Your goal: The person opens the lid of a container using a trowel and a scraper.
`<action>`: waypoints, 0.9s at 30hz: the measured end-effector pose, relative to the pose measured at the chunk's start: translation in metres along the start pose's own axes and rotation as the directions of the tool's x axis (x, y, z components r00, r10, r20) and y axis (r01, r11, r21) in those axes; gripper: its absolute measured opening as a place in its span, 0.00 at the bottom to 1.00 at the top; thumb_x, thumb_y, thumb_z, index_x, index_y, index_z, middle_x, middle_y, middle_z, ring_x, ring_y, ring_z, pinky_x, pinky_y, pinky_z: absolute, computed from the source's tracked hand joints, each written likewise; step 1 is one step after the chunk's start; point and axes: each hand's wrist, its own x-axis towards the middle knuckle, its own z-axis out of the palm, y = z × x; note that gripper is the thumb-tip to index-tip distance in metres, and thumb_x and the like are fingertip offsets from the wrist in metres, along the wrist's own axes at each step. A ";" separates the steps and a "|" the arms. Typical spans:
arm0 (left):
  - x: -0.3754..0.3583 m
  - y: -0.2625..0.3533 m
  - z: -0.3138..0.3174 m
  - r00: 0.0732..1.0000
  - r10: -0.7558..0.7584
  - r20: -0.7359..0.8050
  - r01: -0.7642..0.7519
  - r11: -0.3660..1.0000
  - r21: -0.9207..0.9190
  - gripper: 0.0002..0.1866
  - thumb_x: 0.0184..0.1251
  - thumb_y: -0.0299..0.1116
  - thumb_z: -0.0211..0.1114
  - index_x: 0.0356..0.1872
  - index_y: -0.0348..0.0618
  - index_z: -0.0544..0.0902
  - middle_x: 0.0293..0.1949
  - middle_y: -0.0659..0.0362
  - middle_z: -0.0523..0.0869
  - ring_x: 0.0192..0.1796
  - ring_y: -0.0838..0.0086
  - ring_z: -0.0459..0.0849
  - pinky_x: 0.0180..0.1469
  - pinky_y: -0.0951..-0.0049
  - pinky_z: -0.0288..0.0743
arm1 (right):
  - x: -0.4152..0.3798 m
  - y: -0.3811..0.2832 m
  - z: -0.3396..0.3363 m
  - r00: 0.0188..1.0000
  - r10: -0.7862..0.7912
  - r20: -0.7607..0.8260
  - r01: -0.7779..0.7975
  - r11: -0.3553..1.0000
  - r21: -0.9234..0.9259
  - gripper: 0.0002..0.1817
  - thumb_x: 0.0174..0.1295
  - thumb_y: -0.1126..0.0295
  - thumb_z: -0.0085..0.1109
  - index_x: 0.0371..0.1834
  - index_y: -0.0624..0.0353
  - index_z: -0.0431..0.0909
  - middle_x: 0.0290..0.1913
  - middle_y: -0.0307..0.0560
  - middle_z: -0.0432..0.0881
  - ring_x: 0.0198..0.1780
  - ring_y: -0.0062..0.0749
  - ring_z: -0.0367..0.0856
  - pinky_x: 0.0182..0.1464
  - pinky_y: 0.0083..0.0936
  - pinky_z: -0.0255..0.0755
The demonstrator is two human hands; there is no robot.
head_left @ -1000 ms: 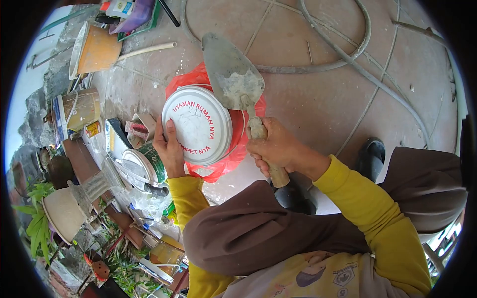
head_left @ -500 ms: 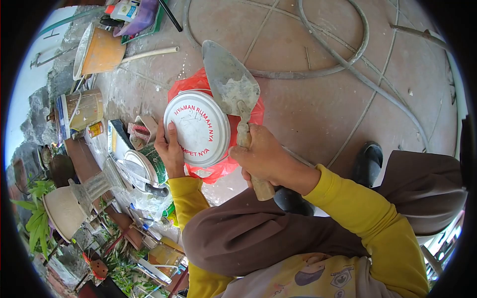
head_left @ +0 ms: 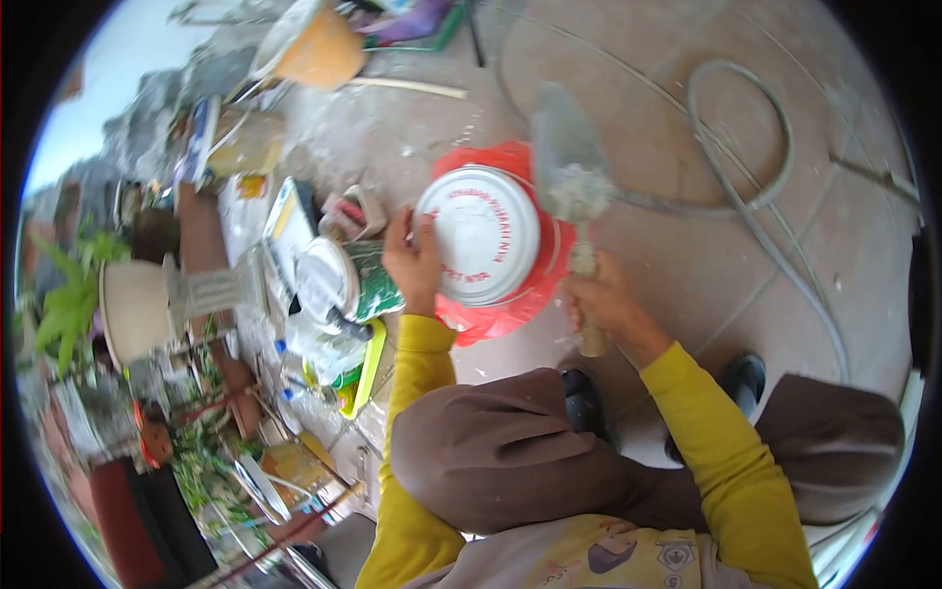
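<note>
A round white pail lid (head_left: 481,236) with red lettering around its edge sits over a red plastic bag (head_left: 545,211). At its left rim is my left hand (head_left: 414,263), thumb over the top and fingers along the side. My right hand (head_left: 613,304) is wrapped around the wooden handle of a pointed trowel (head_left: 567,142). The trowel's blade points away from me, to the right of the lid, and has pale dried residue near its neck. Motion blurs the blade a little.
A grey hose (head_left: 775,245) curls across the floor tiles at the right. An orange bucket (head_left: 319,49) stands at the top left. Left of my arm are a green-sided tub (head_left: 376,280), a yellow tray (head_left: 369,368) and a potted plant (head_left: 64,290). My boots (head_left: 743,378) are below.
The view has swung, so the scene sits further right and left-side items show more. The trowel has moved right, away from the lid's edge. My left hand stays at the lid's rim.
</note>
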 end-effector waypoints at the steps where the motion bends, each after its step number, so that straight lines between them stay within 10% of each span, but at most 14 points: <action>1: -0.009 0.009 -0.003 0.999 -0.017 -0.029 0.019 0.999 0.040 0.25 0.70 0.37 0.67 0.59 0.26 0.79 0.50 0.42 0.86 0.54 0.59 0.85 0.56 0.66 0.77 | -0.003 -0.002 -0.003 0.999 -0.028 -0.027 0.028 1.000 -0.002 0.09 0.59 0.78 0.61 0.36 0.59 0.68 0.20 0.41 0.74 0.14 0.25 0.74 0.14 0.26 0.72; 9: -0.111 0.069 0.019 0.946 0.321 -0.044 -0.266 0.847 0.459 0.42 0.58 0.58 0.73 0.67 0.40 0.75 0.71 0.37 0.67 0.71 0.32 0.62 0.69 0.34 0.58 | -0.022 -0.050 -0.033 0.927 -0.274 -0.255 0.271 0.961 -0.048 0.13 0.58 0.80 0.59 0.43 0.58 0.67 0.22 0.41 0.74 0.14 0.25 0.73 0.15 0.24 0.71; 17: -0.080 0.010 0.002 0.853 0.521 -0.007 -0.494 0.813 0.307 0.41 0.54 0.69 0.69 0.60 0.45 0.82 0.68 0.42 0.73 0.69 0.38 0.67 0.69 0.38 0.61 | -0.002 -0.053 -0.046 0.750 -0.638 -0.173 0.496 0.716 -0.491 0.11 0.59 0.77 0.60 0.43 0.61 0.69 0.26 0.42 0.76 0.18 0.23 0.74 0.19 0.23 0.71; 23: -0.070 0.003 -0.027 0.868 0.474 0.151 -0.494 0.789 0.364 0.41 0.57 0.66 0.68 0.64 0.47 0.81 0.71 0.43 0.68 0.74 0.40 0.59 0.72 0.37 0.51 | -0.026 -0.053 -0.021 0.863 -0.353 -0.362 0.194 0.892 -0.408 0.12 0.61 0.70 0.67 0.38 0.60 0.72 0.25 0.43 0.77 0.23 0.23 0.78 0.24 0.24 0.72; 26: -0.084 0.013 -0.029 0.866 0.494 0.073 -0.487 0.801 0.348 0.39 0.57 0.63 0.68 0.64 0.48 0.80 0.71 0.43 0.68 0.74 0.39 0.59 0.72 0.35 0.49 | -0.031 -0.026 -0.045 0.584 -0.799 -0.142 0.402 0.437 -0.805 0.13 0.62 0.67 0.67 0.38 0.63 0.73 0.22 0.44 0.77 0.22 0.30 0.79 0.25 0.29 0.72; 27: -0.087 0.020 -0.030 0.855 0.513 0.075 -0.506 0.794 0.338 0.36 0.58 0.57 0.70 0.63 0.47 0.80 0.70 0.44 0.69 0.74 0.39 0.59 0.71 0.34 0.52 | -0.025 -0.015 -0.054 0.582 -0.792 -0.182 0.410 0.480 -0.776 0.14 0.62 0.67 0.67 0.39 0.64 0.73 0.23 0.46 0.77 0.23 0.33 0.79 0.26 0.31 0.73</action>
